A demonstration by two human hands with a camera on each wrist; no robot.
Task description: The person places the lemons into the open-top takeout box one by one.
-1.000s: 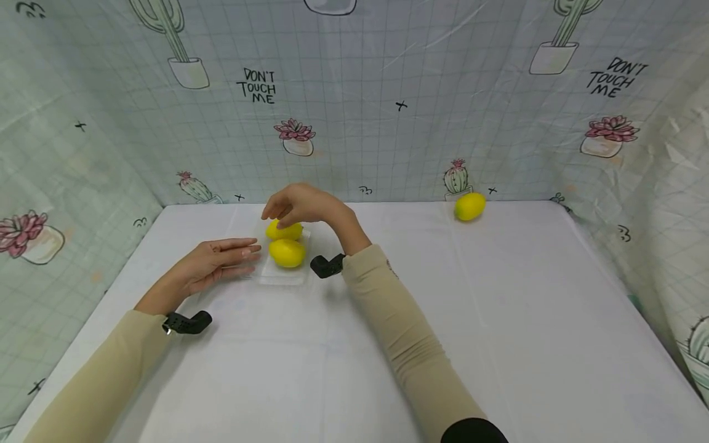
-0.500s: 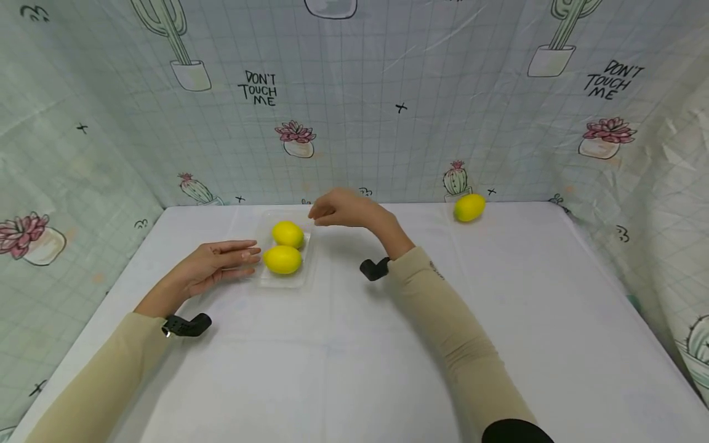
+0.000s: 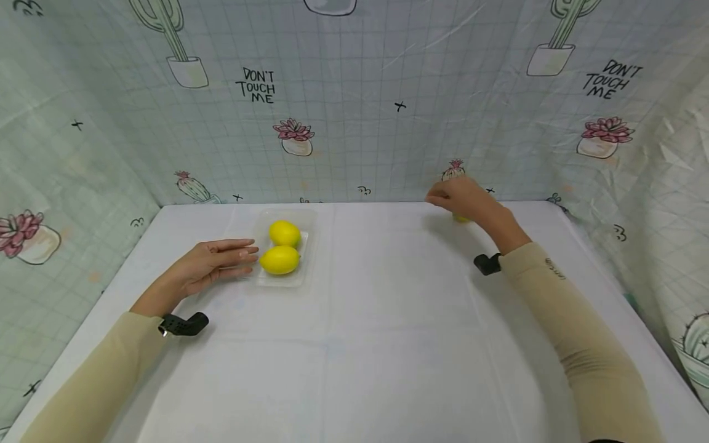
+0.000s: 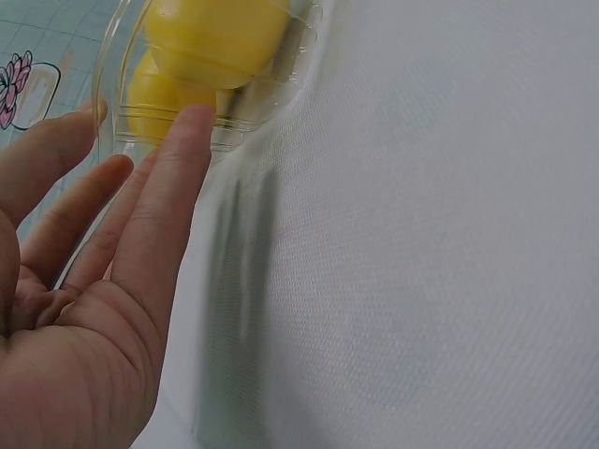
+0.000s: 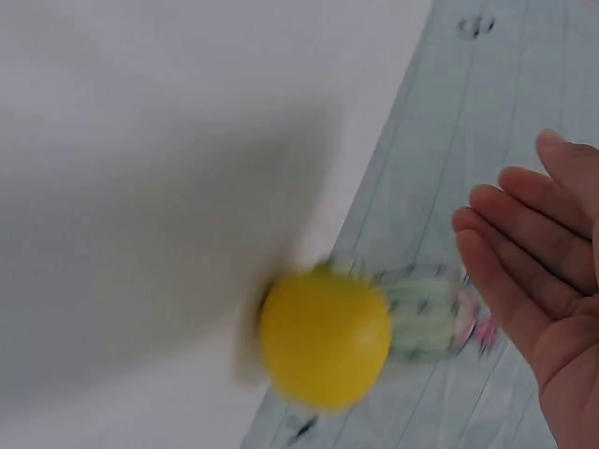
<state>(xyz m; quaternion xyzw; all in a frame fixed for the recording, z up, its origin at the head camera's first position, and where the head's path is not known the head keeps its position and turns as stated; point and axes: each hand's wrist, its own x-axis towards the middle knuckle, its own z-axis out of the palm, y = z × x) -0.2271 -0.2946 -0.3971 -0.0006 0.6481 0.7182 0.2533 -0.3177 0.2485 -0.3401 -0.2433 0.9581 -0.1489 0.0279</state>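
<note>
Hanging over the far right of the table [image 3: 376, 320], the right hand [image 3: 466, 198] on my feed has its grip released, fingers extended side by side and holding nothing. Beneath it in the head view, mostly hidden, sits the loose lemon [image 5: 326, 339]; my right wrist camera shows that lemon a little blurred and clear of the fingers, resting near the far edge where the table meets the cactus-print backdrop [image 3: 354, 111]. I judge the hand is placed there because it is reaching for that lemon, palm turned down to come at it from above. On the other side, the left hand [image 3: 207, 269] lies low with its grip released too, fingers spread toward the near wall of the clear plastic tray [image 3: 281, 281] — probably to keep such a light container from sliding, though I cannot tell whether the fingertips press it. Inside the tray are two lemons: the front lemon [image 3: 279, 260] hugs the left side, and the back lemon [image 3: 285, 234] sits just behind it — close, perhaps touching. Along the right side I see a strip of bare tray.
</note>
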